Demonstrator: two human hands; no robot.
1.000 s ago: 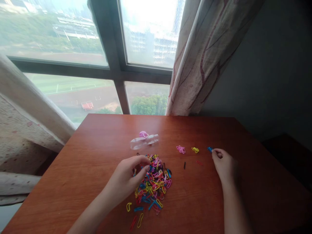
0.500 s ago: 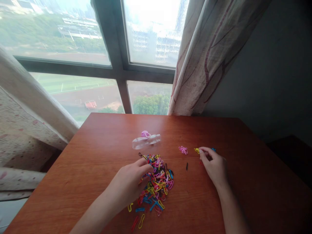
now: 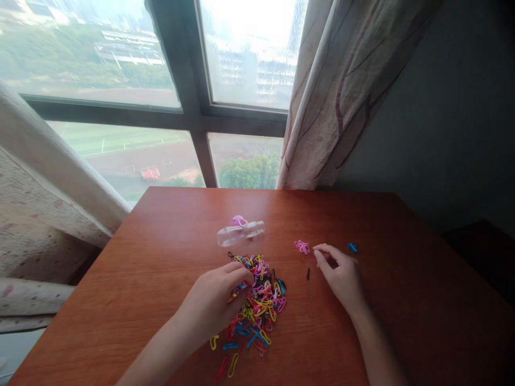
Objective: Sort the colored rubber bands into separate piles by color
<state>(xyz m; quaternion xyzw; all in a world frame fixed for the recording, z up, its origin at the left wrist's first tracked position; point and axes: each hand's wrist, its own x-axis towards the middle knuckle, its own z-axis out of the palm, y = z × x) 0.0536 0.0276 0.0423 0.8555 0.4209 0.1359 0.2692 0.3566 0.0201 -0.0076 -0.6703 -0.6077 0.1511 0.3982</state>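
Note:
Over a pile of small multicoloured rubber bands [image 3: 261, 308], my left hand [image 3: 219, 292] has its fingers curled down against the bands. Whatever its fingertips grip is hidden. My right hand [image 3: 340, 273] hovers farther right, thumb and forefinger slightly apart, with no band showing between them. A small pink cluster of bands [image 3: 302, 247] lies just left of its fingertips. Behind those fingers a yellow bit of band [image 3: 325, 245] peeks out. A blue cluster [image 3: 352, 247] rests to the right of the hand. One short black band [image 3: 308, 273] lies between the pile and my right hand.
Behind the pile, a clear plastic container [image 3: 240, 234] with a pink part [image 3: 238, 221] lies on the brown wooden table [image 3: 161, 257]. Loose yellow [image 3: 233, 365] and red bands [image 3: 221, 369] lie at the front. A window and curtains [image 3: 317, 107] stand beyond the far edge.
My right hand has moved left, away from the yellow bands and toward the pink cluster, leaving the blue cluster in full view. My left hand stays at the pile.

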